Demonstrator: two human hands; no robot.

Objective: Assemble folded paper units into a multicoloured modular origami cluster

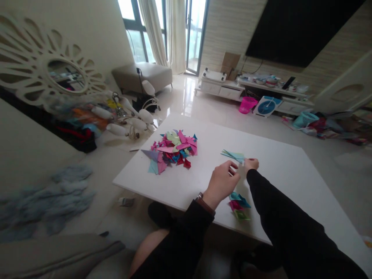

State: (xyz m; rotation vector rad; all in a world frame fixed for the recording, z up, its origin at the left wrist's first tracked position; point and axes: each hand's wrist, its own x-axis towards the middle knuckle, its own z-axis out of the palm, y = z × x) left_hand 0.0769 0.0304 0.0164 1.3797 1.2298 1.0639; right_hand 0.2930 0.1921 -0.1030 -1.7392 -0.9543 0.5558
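Observation:
My left hand (222, 182) hovers over the near part of the white table (209, 141), its fingers loosely curled and apart with nothing visible in them. Just beyond it, my right hand (251, 164) is closed in a pinch at the near end of several thin green strips (229, 155); the fingertips are partly hidden. Under the strips lies a piece of light green paper (238, 155). Below my hands, a few folded paper pieces (238, 205) in blue, pink and green sit near the table edge. A heap of colourful folded paper (177, 146) covers the table's left side.
Left of the table stands a lamp with white shades (136, 124) beside bagged items. A pink basket (247, 104) and a blue-and-white fan (266, 106) are on the floor by the TV cabinet (216, 88). Grey fluffy cloth (66, 190) lies at lower left.

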